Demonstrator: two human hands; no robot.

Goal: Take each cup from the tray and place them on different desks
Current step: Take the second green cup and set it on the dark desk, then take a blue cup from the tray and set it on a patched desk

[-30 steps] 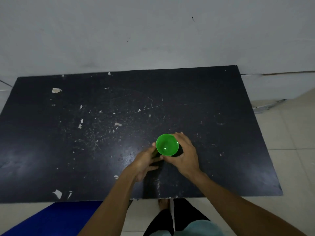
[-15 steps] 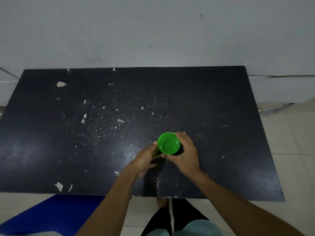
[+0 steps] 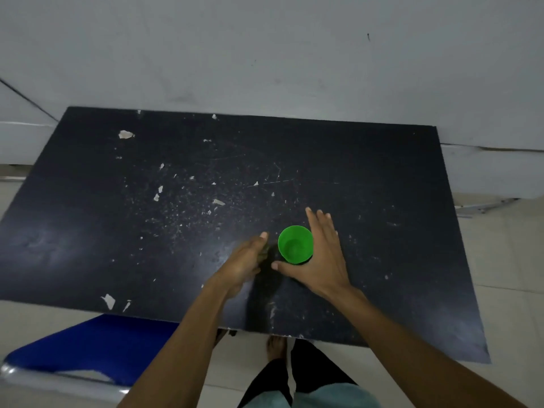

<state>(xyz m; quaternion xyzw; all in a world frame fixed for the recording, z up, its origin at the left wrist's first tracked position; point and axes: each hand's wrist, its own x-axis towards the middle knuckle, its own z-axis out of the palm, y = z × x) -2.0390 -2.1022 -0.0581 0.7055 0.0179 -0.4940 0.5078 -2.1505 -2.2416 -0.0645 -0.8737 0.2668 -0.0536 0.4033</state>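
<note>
Beside the green cup [image 3: 295,244] — right hand [image 3: 319,257] hides its base.

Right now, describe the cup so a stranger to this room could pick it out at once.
Look at the scuffed black desk against the pale wall, then right of its middle, toward the near edge. The green cup stands upright there, mouth open, between the left hand and the right hand. It is the only bright thing on the dark top.
</note>
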